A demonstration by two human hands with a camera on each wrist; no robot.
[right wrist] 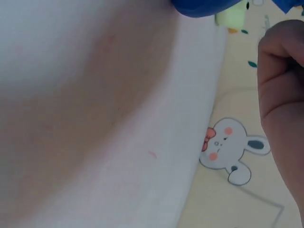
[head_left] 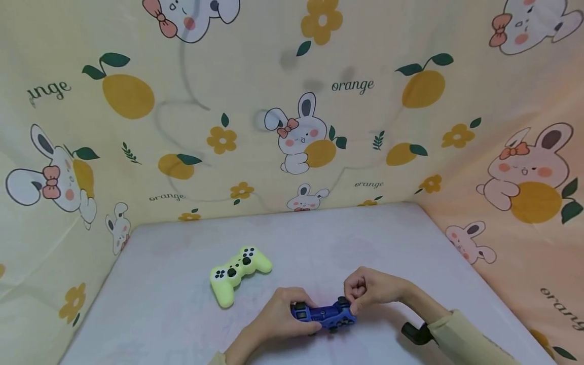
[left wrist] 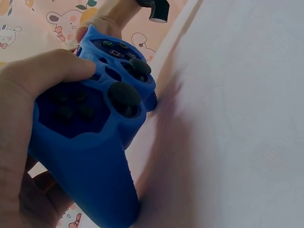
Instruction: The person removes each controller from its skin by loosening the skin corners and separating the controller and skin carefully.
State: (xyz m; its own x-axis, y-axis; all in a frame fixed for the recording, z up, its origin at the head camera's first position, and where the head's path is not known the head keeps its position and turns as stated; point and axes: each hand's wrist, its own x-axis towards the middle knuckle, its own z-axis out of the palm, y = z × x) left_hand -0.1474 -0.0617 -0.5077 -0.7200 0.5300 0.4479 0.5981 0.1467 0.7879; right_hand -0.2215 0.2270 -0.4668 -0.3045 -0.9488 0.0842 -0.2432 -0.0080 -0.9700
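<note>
A dark blue game controller (head_left: 325, 313) wears a lighter blue silicone cover (left wrist: 95, 156) with cut-outs around its buttons and sticks. My left hand (head_left: 285, 314) grips its left end, the thumb across the front face and the other fingers behind. At the opposite end, my right hand (head_left: 371, 290) has curled fingers and pinches the edge of the cover, which rises to a peak there in the left wrist view. In the right wrist view, that hand (right wrist: 285, 80) is partly cut off by the frame. A pale yellow-green game controller (head_left: 239, 274) lies farther back on the left.
A white-covered table (head_left: 182, 324) lies under both hands. Cloth printed with rabbits and oranges (head_left: 255, 76) rises behind the table and at both sides. A black wrist-worn device (head_left: 417, 333) hangs below the right sleeve (head_left: 465, 337).
</note>
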